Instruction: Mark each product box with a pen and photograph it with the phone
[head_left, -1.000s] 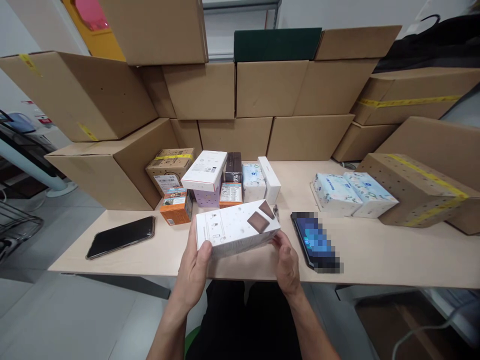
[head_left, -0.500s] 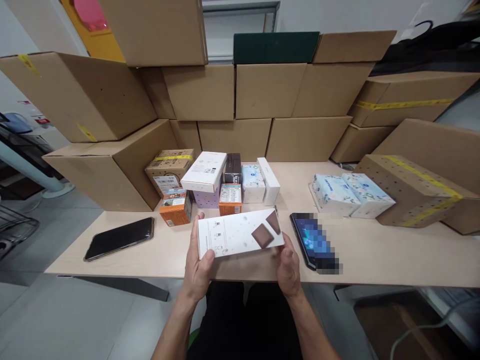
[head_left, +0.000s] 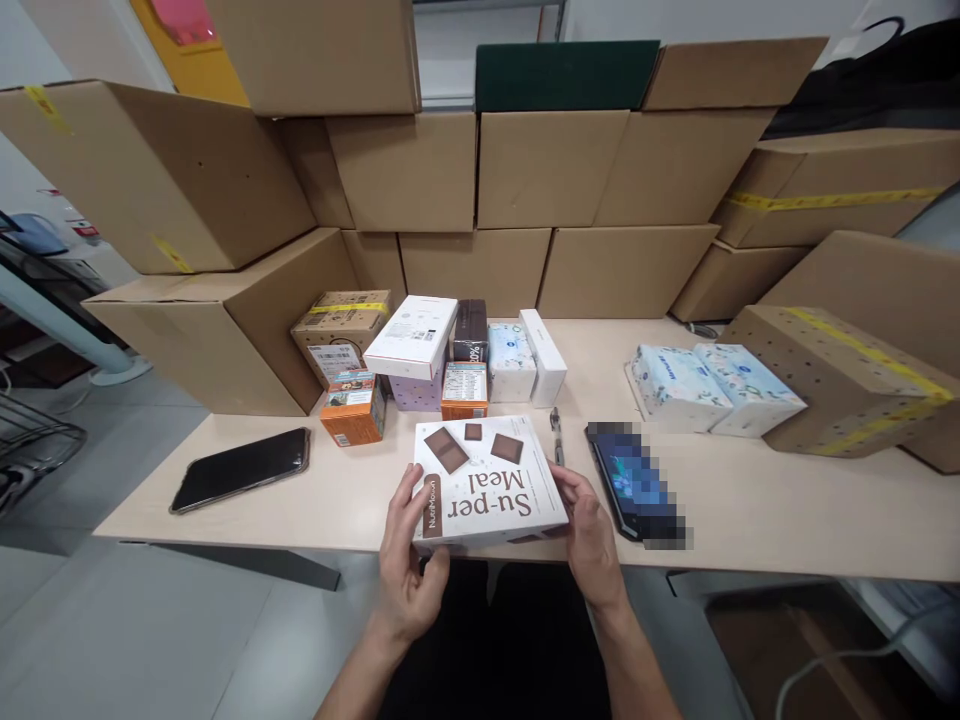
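Note:
A white food box (head_left: 487, 475) printed "Su-per Meal", with brown chocolate squares on it, is held near the table's front edge; its lettering reads upside down. My left hand (head_left: 409, 565) grips its left side, fingers over the top face and thumb at the near edge. On the right end, my right hand (head_left: 592, 530) is closed against the box, its fingertips partly hidden behind it. A pen (head_left: 556, 436) lies just beyond the box's right corner. To the right is a phone (head_left: 634, 480) with a lit, pixelated screen.
Behind the box stand two orange boxes (head_left: 354, 407), a white box (head_left: 414, 337) on a purple one (head_left: 418, 390), and a narrow white box (head_left: 542, 357). A dark phone (head_left: 240, 470) lies left. Tissue packs (head_left: 679, 388) sit right. Cardboard cartons (head_left: 472, 270) wall the back.
The box has turned so its large lettered face shows instead of the narrow side. It has come lower toward the table, and the pen beyond it now shows.

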